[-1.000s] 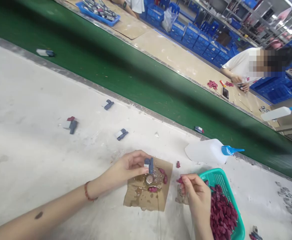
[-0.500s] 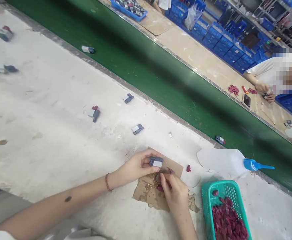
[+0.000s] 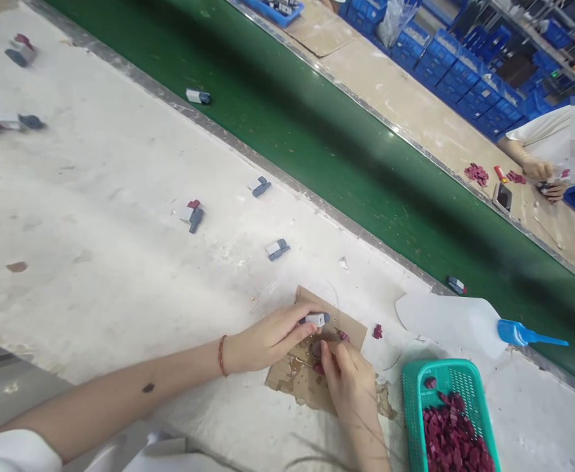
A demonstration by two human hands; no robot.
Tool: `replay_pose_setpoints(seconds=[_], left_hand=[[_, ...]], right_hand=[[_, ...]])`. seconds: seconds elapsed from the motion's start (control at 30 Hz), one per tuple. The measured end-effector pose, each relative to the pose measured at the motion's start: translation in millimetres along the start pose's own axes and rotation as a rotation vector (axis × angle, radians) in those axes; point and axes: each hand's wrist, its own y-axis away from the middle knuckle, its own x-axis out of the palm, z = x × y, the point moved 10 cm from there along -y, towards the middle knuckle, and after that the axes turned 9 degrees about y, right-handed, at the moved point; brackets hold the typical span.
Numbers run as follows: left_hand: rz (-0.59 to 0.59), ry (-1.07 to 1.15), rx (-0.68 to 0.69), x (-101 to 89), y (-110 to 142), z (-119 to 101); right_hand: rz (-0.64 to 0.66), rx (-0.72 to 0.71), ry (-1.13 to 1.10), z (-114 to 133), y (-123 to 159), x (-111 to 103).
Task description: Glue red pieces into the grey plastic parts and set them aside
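Observation:
My left hand (image 3: pixel 280 337) grips a small grey-blue and white plastic part (image 3: pixel 315 319), its white hollow end turned towards my right hand. Below it lies a piece of cardboard (image 3: pixel 311 391) wet with clear liquid. On the cardboard sits a small round cap (image 3: pixel 317 348), partly covered by my right fingertips. My right hand (image 3: pixel 350 380) is pinched beside this cap; the small maroon piece seen in it earlier is hidden behind the fingers. Other maroon pieces (image 3: pixel 342 335) lie on the cardboard.
A green basket (image 3: pixel 412 419) of maroon pieces stands at right, below a lying white bottle (image 3: pixel 452 321) with a blue nozzle. Assembled parts (image 3: pixel 278 249) are scattered on the white table (image 3: pixel 134 282). Beyond runs a green conveyor (image 3: pixel 317 137); a co-worker (image 3: pixel 537 167) sits across it.
My right hand has moved left from near the basket to the cap, carrying a maroon piece. My left hand has turned the grey-blue and white part. The view has shifted left.

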Motion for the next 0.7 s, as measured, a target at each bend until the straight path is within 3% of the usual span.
replay_pose_setpoints(seconds=[0.1, 0.27, 0.33, 0.5, 0.7], left_hand=[[0.036, -0.047, 0.002, 2.4, 0, 0], [0.089, -0.18, 0.078, 6.9, 0, -4], [0.112, -0.212, 0.095, 9.6, 0, -3], [0.202, -0.212, 0.1, 19.5, 2, 0], [0.273, -0.182, 0.103, 27.6, 3, -1]], right_hand=[[0.039, 0.084, -0.159, -9, 3, 3], [0.039, 0.495, -0.57, -50, 17, 8], [-0.002, 0.589, -0.703, -60, 21, 7], [-0.049, 0.612, -0.848, -61, 20, 5], [-0.066, 0.563, -0.843, -54, 21, 1]])
